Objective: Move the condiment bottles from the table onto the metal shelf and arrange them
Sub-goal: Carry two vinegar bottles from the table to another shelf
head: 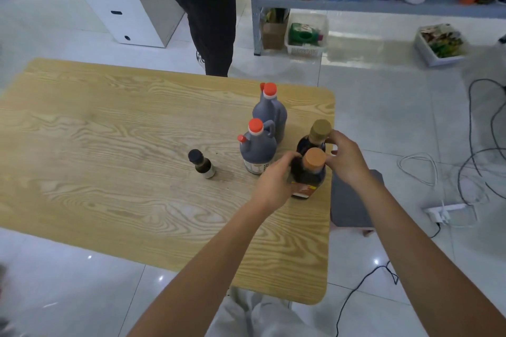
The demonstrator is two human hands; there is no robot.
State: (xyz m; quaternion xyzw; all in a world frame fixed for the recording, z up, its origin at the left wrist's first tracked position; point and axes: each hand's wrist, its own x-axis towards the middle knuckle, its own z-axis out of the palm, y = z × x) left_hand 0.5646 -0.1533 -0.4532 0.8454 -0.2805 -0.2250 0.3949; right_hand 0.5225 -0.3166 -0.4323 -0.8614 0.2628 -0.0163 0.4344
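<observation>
- Count on the table [109, 131]: five condiment bottles, all upright, all grouped toward its right end.
- Two are big dark jugs with red caps and side handles. The near jug [257, 150] stands just in front of the far jug [273, 112], close enough that they overlap from the head view.
- Two are dark round bottles with wide caps. The orange-cap bottle [309, 175] is nearest you, and the tan-cap bottle [319, 130] is right behind it, near the table's right edge.
- One small black-cap bottle [204, 165] stands alone, left of the jugs and apart from them.
- Your left hand [273, 180] is wrapped around the shoulder of the orange-cap bottle, fingers curled against its left side. The bottle's base is on or near the tabletop; contact can't be read.
- Your right hand [346, 157] is curled in from the right, fingertips at the neck of the tan-cap bottle, thumb close to the orange cap. Whether it actually clamps either bottle, I cannot tell.
- The metal shelf [383, 5] is across the floor, upper right, its visible tier crowded with packets, jars and bottles too blurred to count.
- Under the shelf: one cardboard box [273, 33] and one white basket [306, 49]. A second basket [427, 55] sits farther right on the floor.
- One other person's dark trouser legs [213, 22] stand beyond the table.
- One grey stool [353, 200] is tucked by the table's right side. One power strip [440, 210] lies among loose cables.
</observation>
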